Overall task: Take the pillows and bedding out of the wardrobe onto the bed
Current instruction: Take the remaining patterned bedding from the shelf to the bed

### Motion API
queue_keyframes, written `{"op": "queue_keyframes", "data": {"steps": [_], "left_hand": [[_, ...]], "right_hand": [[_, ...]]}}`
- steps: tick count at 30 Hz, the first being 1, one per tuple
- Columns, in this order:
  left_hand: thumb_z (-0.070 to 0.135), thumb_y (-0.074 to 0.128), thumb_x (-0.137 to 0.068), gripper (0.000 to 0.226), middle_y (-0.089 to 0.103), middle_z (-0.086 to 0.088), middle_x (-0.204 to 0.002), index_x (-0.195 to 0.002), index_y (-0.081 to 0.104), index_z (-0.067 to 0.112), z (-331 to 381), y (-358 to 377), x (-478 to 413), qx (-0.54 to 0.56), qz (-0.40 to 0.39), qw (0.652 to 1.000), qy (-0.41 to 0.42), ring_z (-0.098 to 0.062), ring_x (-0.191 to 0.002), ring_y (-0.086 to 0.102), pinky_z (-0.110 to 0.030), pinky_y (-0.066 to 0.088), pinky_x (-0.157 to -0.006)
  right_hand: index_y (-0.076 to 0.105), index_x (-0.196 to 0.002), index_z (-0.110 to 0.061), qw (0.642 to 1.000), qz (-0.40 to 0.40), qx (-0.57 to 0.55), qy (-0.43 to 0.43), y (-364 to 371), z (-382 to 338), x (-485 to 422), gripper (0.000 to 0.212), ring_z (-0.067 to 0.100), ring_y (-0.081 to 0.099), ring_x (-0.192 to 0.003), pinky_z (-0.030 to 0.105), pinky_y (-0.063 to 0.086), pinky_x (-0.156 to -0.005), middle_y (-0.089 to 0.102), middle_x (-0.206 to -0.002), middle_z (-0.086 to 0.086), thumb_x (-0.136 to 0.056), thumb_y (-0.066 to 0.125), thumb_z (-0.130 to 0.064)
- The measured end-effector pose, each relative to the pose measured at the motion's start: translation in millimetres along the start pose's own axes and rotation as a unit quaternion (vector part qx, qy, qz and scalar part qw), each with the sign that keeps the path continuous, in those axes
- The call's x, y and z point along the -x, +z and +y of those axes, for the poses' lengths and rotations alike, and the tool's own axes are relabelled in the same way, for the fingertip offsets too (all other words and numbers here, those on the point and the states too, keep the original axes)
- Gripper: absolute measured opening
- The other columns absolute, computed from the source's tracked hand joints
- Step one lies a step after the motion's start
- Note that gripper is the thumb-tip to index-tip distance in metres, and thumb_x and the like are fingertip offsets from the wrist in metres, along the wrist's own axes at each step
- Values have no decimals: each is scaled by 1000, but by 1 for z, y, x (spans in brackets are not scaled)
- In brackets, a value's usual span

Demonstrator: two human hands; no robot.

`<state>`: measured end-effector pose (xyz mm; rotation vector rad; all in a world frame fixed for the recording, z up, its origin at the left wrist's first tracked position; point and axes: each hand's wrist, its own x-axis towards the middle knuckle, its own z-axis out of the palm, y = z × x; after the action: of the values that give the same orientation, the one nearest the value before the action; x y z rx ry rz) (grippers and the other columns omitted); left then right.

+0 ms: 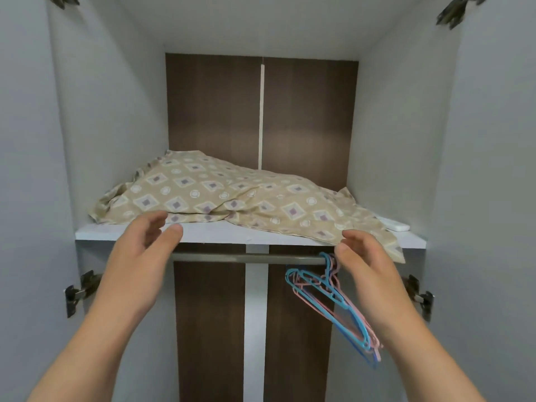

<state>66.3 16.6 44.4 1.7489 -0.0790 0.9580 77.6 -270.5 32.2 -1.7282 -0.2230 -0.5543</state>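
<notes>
Patterned pillow [220,195] lies on wardrobe shelf [203,232], one corner overhanging the edge. Left hand [142,248] and right hand [365,256] reach up, fingers relaxed, holding nothing, spread wide, likely to take both ends. Hangers [333,300] dangle below.

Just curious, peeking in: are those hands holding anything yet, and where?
Nothing. The left hand and right hand are open, near the patterned bedding.
</notes>
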Motion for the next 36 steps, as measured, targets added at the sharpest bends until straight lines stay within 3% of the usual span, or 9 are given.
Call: {"op": "queue_keyframes", "data": {"steps": [3, 7, 10, 15, 18, 22, 28, 31, 36], "left_hand": [[47, 55, -82, 41, 55, 11, -122, -120, 55, 32, -21, 11, -56, 2, 10, 1000, 17, -8, -113, 49, -26, 34, -87], [40, 54, -89, 39, 53, 9, -127, -126, 52, 28, -43, 25, -129, 31, 17, 999, 22, -9, -112, 49, -17, 34, -75], [52, 52, -81, 51, 50, 12, -128, -128, 50, 31, -51, 39, -171, 29, -1, 999, 14, -10, -116, 47, -30, 36, -86], [66, 44, -65, 71, 53, 15, -109, -127, 48, 31, -47, 59, -236, -17, -21, 1000, -5, -11, -102, 49, -37, 39, -85], [65, 42, -65, 82, 56, 2, -117, -134, 43, 20, -54, 76, -276, -99, -32, 995, -14, -21, -102, 53, -32, 38, -71], [60, 41, -70, 80, 51, -14, -136, -132, 45, 10, -78, 92, -316, -287, -10, 957, -48, -37, -119, 48, -39, 39, -82], [89, 31, -57, 114, 42, -16, -144, -139, 39, 11, -128, 106, -339, -445, -39, 885, -136, -35, -130, 36, -49, 28, -106], [99, 31, -41, 134, 39, -15, -146, -141, 37, 10, -138, 110, -352, -475, -62, 865, -149, -37, -132, 34, -56, 25, -106], [98, 36, -41, 126, 50, -14, -133, -132, 45, 11, -155, 121, -355, -536, -40, 830, -150, -35, -122, 45, -51, 34, -100]], "right_hand": [[51, -122, -39, 999, 8, 33, -16, 28, 3, -44, 37, 8, 52, -115, 40, 45, -97, 56, -126, -13, -86, 55, -47], [50, -120, -39, 996, 45, 66, -35, 60, 1, -100, 32, 7, 52, -111, 30, 38, -89, 56, -124, -12, -88, 55, -45], [49, -123, -36, 992, 47, 111, -35, 75, -3, -137, 41, 11, 52, -111, 32, 38, -86, 56, -124, -8, -86, 54, -51], [48, -131, -16, 959, 91, 267, 38, 83, -13, -213, 72, 31, 55, -110, 43, 47, -90, 58, -126, 7, -76, 46, -62], [52, -123, -8, 941, 74, 318, 92, 96, -16, -260, 75, 32, 57, -92, 37, 47, -72, 63, -107, 9, -75, 44, -66], [63, -110, -16, 923, 30, 359, 137, 120, -8, -302, 77, 29, 61, -85, 37, 49, -77, 67, -89, 4, -70, 37, -77], [59, -127, -24, 875, -1, 450, 178, 138, 32, -335, 99, 30, 51, -122, 43, 37, -96, 57, -136, 3, -61, 26, -90], [59, -128, -23, 862, -22, 468, 194, 141, 46, -347, 110, 31, 52, -120, 44, 39, -99, 57, -135, 4, -52, 28, -96], [62, -121, -22, 842, -51, 501, 193, 147, 59, -365, 100, 29, 55, -117, 43, 42, -98, 59, -132, 3, -55, 40, -93]]}}
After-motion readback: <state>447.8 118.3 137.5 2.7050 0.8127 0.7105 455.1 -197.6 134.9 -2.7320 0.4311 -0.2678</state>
